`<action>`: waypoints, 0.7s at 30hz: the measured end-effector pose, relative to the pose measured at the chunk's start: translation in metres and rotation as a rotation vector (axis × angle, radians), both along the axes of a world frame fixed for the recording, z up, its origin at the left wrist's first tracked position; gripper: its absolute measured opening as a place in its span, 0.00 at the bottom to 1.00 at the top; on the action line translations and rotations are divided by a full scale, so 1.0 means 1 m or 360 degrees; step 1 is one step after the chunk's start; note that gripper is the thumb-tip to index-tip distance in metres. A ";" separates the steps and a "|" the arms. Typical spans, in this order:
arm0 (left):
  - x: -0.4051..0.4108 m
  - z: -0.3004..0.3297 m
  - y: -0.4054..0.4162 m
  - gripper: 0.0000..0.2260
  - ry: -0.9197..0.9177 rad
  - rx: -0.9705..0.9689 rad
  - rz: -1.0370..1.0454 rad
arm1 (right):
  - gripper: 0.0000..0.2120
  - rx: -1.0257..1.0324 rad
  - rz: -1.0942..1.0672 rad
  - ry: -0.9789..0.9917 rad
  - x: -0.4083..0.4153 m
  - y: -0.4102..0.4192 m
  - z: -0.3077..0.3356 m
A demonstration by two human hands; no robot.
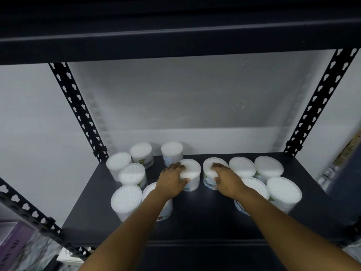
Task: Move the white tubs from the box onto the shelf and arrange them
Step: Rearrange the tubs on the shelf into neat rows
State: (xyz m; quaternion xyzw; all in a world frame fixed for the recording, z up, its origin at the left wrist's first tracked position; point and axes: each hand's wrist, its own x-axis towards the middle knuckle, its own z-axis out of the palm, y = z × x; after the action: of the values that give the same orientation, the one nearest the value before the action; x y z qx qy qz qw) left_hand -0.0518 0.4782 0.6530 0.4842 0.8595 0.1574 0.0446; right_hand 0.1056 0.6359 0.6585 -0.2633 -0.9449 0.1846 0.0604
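- Dark shelf [195, 227]: wide bare strip along the front edge, open room at back right; upper shelf beam [175, 42] low overhead, slotted posts at both sides.
- White tubs: twelve on the shelf; left cluster [132, 174] of six loose, right group [268, 168] tighter. Box not in view, so what is left can't be told.
- Left hand [172, 181]: grip closed around the centre-left tub [192, 170], upright mid-shelf.
- Right hand [227, 180]: grip closed over the centre-right tub [210, 165], just beside the other.
- Judged: late stage, arranging.

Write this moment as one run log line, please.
left hand: grips middle tub | right hand: grips neighbouring tub | both on shelf
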 end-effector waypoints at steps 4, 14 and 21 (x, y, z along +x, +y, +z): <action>0.004 -0.002 0.003 0.29 0.0067 0.0047 0.0054 | 0.23 0.0050 -0.0015 0.0044 -0.002 -0.003 -0.001; 0.010 -0.008 0.012 0.24 0.0264 -0.0051 -0.0019 | 0.17 0.0154 -0.0080 0.0022 -0.006 -0.015 -0.008; 0.018 -0.008 0.012 0.30 0.0169 0.0028 0.0002 | 0.20 0.0183 -0.0075 0.0093 -0.001 -0.013 -0.009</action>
State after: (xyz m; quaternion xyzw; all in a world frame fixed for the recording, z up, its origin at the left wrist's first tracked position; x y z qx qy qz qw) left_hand -0.0339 0.4900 0.6450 0.4916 0.8596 0.1390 -0.0054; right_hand 0.1047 0.6229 0.6499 -0.2761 -0.9454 0.1361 0.1072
